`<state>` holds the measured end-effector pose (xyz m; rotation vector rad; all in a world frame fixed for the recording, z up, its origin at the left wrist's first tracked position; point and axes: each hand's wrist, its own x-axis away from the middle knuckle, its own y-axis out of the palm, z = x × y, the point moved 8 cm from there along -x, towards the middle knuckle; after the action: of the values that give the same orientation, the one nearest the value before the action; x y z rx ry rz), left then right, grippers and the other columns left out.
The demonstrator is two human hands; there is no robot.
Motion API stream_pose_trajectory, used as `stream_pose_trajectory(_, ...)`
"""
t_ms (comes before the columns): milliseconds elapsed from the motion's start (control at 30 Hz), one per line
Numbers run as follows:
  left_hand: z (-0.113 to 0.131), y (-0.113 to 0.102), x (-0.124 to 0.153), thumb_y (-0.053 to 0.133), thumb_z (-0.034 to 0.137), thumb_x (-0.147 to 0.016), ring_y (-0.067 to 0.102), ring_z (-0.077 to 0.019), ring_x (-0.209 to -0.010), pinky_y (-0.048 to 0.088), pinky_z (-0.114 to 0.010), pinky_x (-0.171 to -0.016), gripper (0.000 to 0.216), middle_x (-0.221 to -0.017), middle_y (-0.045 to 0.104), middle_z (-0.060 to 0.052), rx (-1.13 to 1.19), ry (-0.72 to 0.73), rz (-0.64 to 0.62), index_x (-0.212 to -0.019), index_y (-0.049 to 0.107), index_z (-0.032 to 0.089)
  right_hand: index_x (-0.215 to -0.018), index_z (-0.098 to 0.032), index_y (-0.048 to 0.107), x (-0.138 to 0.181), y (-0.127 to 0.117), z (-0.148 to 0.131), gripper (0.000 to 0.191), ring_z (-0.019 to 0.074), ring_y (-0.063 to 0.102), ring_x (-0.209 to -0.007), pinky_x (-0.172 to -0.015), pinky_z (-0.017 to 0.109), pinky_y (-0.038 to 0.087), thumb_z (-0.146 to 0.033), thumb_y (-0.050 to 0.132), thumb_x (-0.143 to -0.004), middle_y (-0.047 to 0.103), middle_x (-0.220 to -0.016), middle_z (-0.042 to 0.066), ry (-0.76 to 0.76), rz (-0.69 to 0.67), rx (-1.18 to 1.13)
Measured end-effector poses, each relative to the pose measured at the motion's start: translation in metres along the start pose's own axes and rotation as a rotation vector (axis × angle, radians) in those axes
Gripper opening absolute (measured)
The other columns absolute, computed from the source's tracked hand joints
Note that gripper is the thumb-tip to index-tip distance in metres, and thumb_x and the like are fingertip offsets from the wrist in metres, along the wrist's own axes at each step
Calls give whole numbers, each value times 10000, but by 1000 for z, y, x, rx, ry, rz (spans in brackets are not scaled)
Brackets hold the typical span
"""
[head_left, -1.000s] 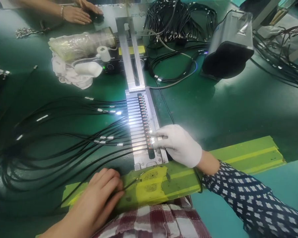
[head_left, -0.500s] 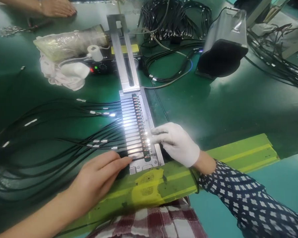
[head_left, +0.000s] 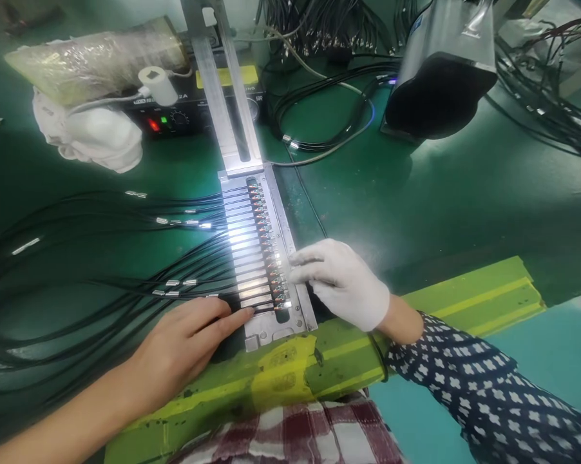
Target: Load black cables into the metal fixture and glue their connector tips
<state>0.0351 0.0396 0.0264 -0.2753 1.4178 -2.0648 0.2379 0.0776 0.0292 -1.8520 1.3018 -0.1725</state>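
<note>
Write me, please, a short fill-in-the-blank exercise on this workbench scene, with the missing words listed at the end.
1. The right hand wears a glove, while the left hand is ____.
2. From the metal fixture, the black cables trail toward the picture's ____ side.
3. Beside the green light on the black box, a ____ light shines.

Missing words: bare; left; red.

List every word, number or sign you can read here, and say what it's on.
"2A": front of the black box.
"NG": same front, further right, last letters of a partly hidden word.
Too small or blurred: the box's knob markings and the silver machine's markings.
</note>
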Motion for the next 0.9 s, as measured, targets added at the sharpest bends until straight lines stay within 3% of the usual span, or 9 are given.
stream_pose_trajectory(267, 5, 2, 0, 392, 78, -992, 602, -165, -826, 482, -280, -747, 421, -973, 638, -73, -24, 74, -8, -1367, 558, 173, -870, -191, 793, -4, -1, -1, 374, 230, 719, -993, -894, 429, 614, 67, 528, -814, 776, -1050, 37, 47, -37, -8)
stream_pose_trajectory(500, 5, 0, 0, 416, 128, -993, 652, -187, -869, 542, -290, -808, 408, -987, 684, -77, -1, 55, 3, -1368, 566, 183, -841, -186, 791, -6, -3, -3, 367, 229, 720, -978, -883, 422, 614, 67, 528, -806, 776, -1019, 40, 27, -31, -27)
stream_pose_trajectory(700, 1, 8, 6, 480, 75, -971, 645, -179, -969, 524, -291, -903, 378, -1056, 667, -87, -1, -15, -10, -1328, 573, 156, -843, -164, 789, -7, -2, -1, 353, 229, 716, -1004, -903, 430, 613, 69, 524, -831, 775, -1039, 52, 26, -36, -81)
stream_pose_trajectory(800, 5, 8, 12, 508, 29, -940, 607, -201, -1047, 486, -318, -937, 438, -1139, 602, -106, -59, -26, 21, -1351, 574, 167, -850, -165, 787, -6, -2, 2, 338, 225, 713, -1012, -909, 425, 612, 60, 535, -843, 773, -1051, 48, 28, -34, -100)
stream_pose_trajectory(900, 7, 10, 18, 504, -24, -914, 552, -195, -952, 446, -328, -853, 608, -1066, 550, -88, -139, -71, 12, -1470, 493, 223, -853, -165, 785, -5, -2, 4, 339, 221, 716, -1001, -902, 418, 613, 62, 533, -840, 775, -1046, 44, 32, -29, -111)
